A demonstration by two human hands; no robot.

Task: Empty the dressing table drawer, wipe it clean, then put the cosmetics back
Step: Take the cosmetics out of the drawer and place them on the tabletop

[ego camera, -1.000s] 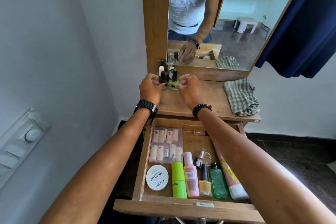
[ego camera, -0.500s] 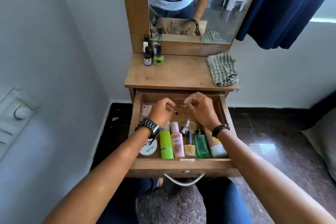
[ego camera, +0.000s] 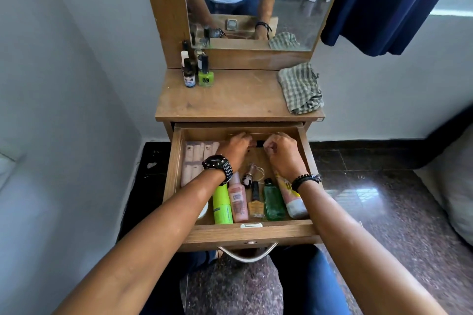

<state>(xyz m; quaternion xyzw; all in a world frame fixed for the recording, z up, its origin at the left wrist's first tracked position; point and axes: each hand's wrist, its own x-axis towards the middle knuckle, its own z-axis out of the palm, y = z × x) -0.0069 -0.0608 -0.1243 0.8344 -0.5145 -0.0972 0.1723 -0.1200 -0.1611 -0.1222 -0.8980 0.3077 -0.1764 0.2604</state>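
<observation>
1. Both hands deep in the open drawer (ego camera: 176, 174), mid-frame, up near its back wall.
2. Left hand (ego camera: 234, 149), black watch on the wrist, fingers curled round a small dark item (ego camera: 256, 144) at the back; too small to name.
3. Right hand (ego camera: 282, 153), beaded bracelet on the wrist, fingers curled tight just beside that item; gripping it or not, cannot tell.
4. Lower in the drawer, lying in a row: green tube (ego camera: 222, 206), pink bottle (ego camera: 238, 199), yellow nail polish (ego camera: 256, 206), green glass bottle (ego camera: 273, 202), pink-and-white tube (ego camera: 294, 202).
5. Clear case of false nails (ego camera: 195, 161) along the drawer's left side.
6. Up on the tabletop (ego camera: 238, 100): small bottles (ego camera: 197, 69) clustered at its left rear, checked cloth (ego camera: 300, 88) bunched at the right.
</observation>
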